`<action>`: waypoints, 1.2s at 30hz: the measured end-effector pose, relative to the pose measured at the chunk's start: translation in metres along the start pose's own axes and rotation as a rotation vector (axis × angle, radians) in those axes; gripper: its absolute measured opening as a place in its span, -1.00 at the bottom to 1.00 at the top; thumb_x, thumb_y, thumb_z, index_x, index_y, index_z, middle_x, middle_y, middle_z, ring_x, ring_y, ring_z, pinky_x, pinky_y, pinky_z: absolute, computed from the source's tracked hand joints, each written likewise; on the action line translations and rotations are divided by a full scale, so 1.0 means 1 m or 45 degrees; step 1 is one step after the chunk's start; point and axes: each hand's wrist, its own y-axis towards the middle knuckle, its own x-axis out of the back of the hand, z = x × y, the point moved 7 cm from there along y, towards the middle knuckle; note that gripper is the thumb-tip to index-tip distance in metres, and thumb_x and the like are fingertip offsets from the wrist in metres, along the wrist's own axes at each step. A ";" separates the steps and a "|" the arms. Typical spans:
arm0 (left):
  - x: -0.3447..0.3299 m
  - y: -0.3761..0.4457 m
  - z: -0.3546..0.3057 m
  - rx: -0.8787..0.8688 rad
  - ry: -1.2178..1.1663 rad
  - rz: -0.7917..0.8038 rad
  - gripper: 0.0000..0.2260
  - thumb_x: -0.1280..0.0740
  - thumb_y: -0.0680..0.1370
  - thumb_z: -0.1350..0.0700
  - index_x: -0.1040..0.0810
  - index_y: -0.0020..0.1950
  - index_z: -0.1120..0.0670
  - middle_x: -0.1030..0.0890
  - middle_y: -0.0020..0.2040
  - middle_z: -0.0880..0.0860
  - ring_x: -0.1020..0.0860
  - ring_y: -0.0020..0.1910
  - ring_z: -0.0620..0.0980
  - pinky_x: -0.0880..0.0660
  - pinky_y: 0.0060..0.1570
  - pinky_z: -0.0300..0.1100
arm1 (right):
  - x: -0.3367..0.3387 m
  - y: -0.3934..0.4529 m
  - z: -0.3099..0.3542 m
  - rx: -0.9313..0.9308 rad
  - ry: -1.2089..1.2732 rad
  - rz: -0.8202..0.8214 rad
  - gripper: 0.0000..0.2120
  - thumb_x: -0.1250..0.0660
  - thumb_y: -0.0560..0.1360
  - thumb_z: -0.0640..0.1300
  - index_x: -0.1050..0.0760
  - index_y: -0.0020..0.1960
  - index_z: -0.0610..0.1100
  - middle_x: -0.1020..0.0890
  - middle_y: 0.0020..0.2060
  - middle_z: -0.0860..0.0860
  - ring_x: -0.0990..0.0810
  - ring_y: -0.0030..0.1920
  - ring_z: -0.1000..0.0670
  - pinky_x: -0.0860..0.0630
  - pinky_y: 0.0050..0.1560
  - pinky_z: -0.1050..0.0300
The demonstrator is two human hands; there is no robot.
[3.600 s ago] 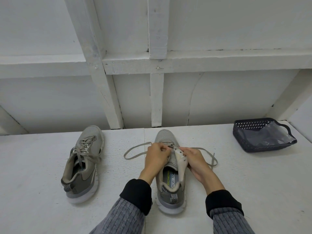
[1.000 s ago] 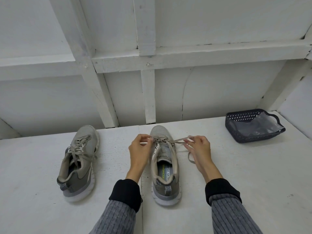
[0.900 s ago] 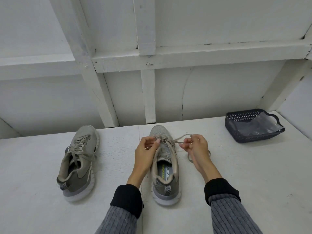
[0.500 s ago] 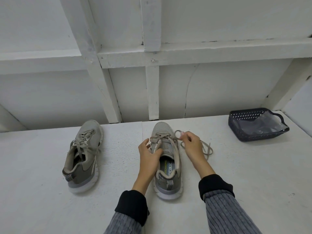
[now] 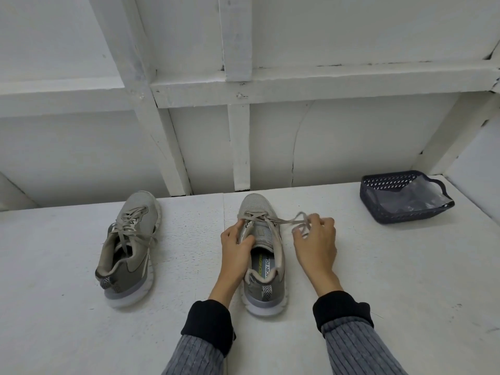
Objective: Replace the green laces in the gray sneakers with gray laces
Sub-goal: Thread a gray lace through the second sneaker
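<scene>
Right shoe (image 5: 263, 253) sits mid-tabletop (image 5: 405, 280), toe pointing away, with the gray lace (image 5: 273, 219) only through the eyelets nearest the toe. Left hand (image 5: 236, 249) steadies the shoe, fingers curled over the left edge of the opening, thumb on the tongue. Right hand (image 5: 315, 240) has its fingers pinched on the loose lace ends off to the right, pulled taut. I'd keep that left grip so the shoe doesn't skid, even up both ends, then thread one tip at a time, keeping it flat, not twisted. The other shoe (image 5: 129, 247), well to the left, looks fully laced. Dark basket (image 5: 378, 209) sits far right.
</scene>
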 end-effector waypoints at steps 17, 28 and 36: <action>0.000 -0.030 -0.042 -0.053 -0.035 -0.013 -0.61 -0.27 0.54 0.17 -0.50 0.38 0.00 -0.33 0.32 0.10 -0.39 0.29 -0.07 -0.36 0.30 -0.19 | -0.029 -0.007 -0.029 -0.260 0.199 0.350 -0.76 -0.25 0.54 -0.11 -0.44 -0.29 -0.14 -0.53 -0.38 0.01 -0.49 -0.35 -0.01 -0.37 -0.38 0.16; 0.001 -0.020 -0.030 -0.069 -0.082 -0.066 -0.43 -0.28 0.31 -0.09 -0.56 0.32 -0.09 -0.46 0.31 0.11 -0.48 0.29 -0.01 -0.42 0.36 0.09 | -0.006 0.007 -0.008 -0.156 0.256 0.110 -0.88 -0.28 0.54 -0.08 -0.50 -0.10 -0.12 -0.57 -0.17 0.01 -0.53 -0.16 0.00 -0.43 -0.22 0.12; 0.002 -0.025 -0.035 -0.067 -0.028 -0.073 -0.44 -0.33 0.30 -0.16 -0.56 0.31 -0.12 -0.46 0.32 0.05 -0.43 0.34 -0.01 -0.39 0.38 0.06 | -0.047 0.028 0.013 0.089 0.037 0.469 -0.78 -0.21 0.60 -0.14 -0.55 0.18 -0.13 -0.42 0.17 -0.13 -0.39 0.20 -0.14 -0.38 0.15 0.05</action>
